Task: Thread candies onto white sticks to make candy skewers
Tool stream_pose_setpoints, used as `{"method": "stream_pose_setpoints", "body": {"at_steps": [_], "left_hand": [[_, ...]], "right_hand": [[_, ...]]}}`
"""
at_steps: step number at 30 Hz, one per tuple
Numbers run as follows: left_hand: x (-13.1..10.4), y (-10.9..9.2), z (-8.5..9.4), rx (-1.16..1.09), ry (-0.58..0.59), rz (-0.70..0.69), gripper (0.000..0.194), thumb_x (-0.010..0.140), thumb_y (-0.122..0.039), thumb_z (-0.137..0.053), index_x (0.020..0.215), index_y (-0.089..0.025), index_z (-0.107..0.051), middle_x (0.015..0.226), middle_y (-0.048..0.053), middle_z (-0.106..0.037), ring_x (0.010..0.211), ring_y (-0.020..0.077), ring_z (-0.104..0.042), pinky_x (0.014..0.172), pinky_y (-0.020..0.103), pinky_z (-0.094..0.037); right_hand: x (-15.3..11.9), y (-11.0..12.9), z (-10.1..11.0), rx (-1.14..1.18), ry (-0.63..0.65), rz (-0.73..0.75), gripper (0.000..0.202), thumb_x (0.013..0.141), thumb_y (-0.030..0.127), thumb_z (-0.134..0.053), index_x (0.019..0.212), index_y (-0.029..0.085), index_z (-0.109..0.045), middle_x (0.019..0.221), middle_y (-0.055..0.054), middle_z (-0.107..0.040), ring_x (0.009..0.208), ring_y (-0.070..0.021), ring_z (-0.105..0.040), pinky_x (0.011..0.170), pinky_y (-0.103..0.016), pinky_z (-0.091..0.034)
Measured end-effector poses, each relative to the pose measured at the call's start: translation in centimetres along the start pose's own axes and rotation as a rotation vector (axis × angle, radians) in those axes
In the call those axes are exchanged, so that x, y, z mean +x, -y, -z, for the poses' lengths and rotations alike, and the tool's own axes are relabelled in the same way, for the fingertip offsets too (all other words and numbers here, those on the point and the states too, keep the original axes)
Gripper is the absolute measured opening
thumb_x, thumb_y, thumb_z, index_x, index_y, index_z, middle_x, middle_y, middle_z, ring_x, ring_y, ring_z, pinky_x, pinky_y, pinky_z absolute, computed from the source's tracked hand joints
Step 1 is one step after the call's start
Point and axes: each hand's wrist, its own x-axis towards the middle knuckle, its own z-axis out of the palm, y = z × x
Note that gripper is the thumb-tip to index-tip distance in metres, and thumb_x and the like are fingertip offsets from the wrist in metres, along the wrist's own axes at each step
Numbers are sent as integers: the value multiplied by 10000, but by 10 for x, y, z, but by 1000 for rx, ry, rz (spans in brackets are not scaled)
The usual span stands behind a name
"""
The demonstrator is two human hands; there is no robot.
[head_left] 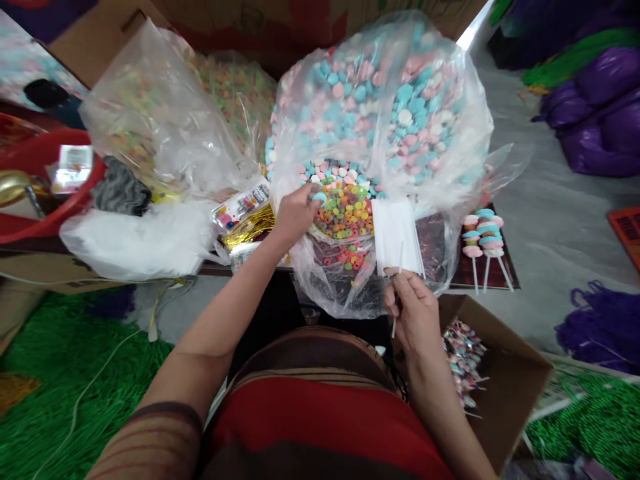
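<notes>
My left hand point(299, 215) pinches a light blue candy point(319, 198) at the left edge of a pile of colourful ring gummies point(347, 212). Between the fingers of my right hand point(411, 303) is a thin white stick point(401, 257), held upright with nothing threaded on its visible upper part. Just beyond that hand lies a stack of white sticks point(395, 233). A big clear bag of pink, blue and white candies point(350, 100) rises behind the gummies. Several candy skewers point(483, 233) lie at the table's right end.
A cardboard box point(515, 373) with wrapped candy sticks stands below right. On the left are a red basin point(60, 207), a white plastic bag point(145, 240) and a bag of green-orange gummies point(165, 120). Gold twist ties point(253, 228) lie near my left forearm.
</notes>
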Motion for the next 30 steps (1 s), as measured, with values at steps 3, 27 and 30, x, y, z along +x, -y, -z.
{"method": "stream_pose_setpoints", "body": {"at_steps": [3,27,30], "left_hand": [[41,1,6,106,-33,67,338,956,-194,-534,1217,-153,-745,1191,90,-791,1145,244,-701,981,304,-494],[86,8,-8,523,188,-12,398,884,-149,-526,1214,-89,-741,1247,219,-736,1237,356,-652,1068,436,-483],[75,10,-2,304,52,29,308,860,-168,-589,1125,-128,-740,1158,165,-758,1173,317,-667,1030,392,-489]], "right_hand": [[-1,-4,2,11,-6,-13,362,841,535,-798,973,203,-741,518,73,-536,422,-64,-333,426,-215,-210],[-7,-11,3,-11,8,-26,345,878,524,-752,992,199,-738,541,70,-523,433,-69,-342,433,-217,-226],[-6,-10,5,-23,10,-7,337,882,520,-754,993,202,-751,550,67,-529,436,-71,-356,431,-219,-243]]}}
